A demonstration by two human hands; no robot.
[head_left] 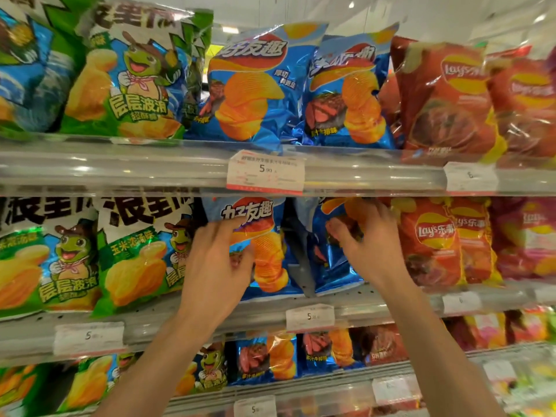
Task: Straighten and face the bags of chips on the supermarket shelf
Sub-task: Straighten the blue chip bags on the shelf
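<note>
Blue chip bags (264,248), fingers (346,233) gripping fronts

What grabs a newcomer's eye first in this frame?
Two bare hands on the middle shelf: the left hand grips a blue chip bag and the right hand holds the tilted blue bag beside it. Around them, bright bags fill the shelves, with green frog-mascot bags to the left and red Lay's bags to the right. A white price tag reading 5 hangs on the upper shelf rail.
</note>
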